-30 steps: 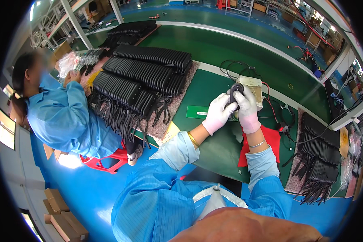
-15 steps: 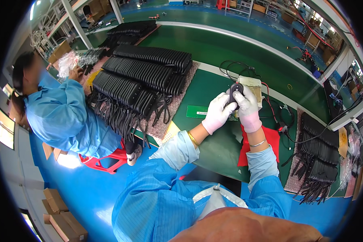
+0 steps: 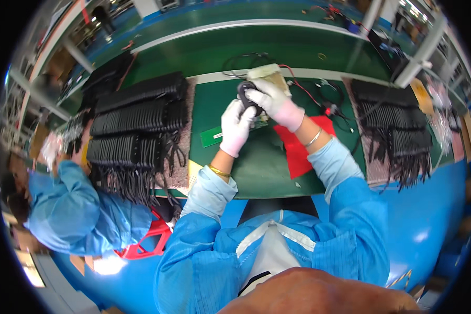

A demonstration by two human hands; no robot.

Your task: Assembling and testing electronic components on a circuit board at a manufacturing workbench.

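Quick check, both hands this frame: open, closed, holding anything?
Left hand: gloved, closed around the lower part of the small black device.
Right hand: gloved, closed on the same black device from the upper right.

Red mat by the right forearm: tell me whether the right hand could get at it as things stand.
Probably yes, once freed: the red mat lies uncovered just below the right hand, but that hand and the left hand are holding a black device.

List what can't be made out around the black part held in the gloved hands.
- Black part, head view: its underside and make are hidden by the white-gloved left hand and right hand.
- Yellowish item behind the right hand: mostly covered, too blurred to identify.
- Green strip on the green mat: partly under the left hand, markings too small.
- Black cables at right: bent by fisheye, count unclear.
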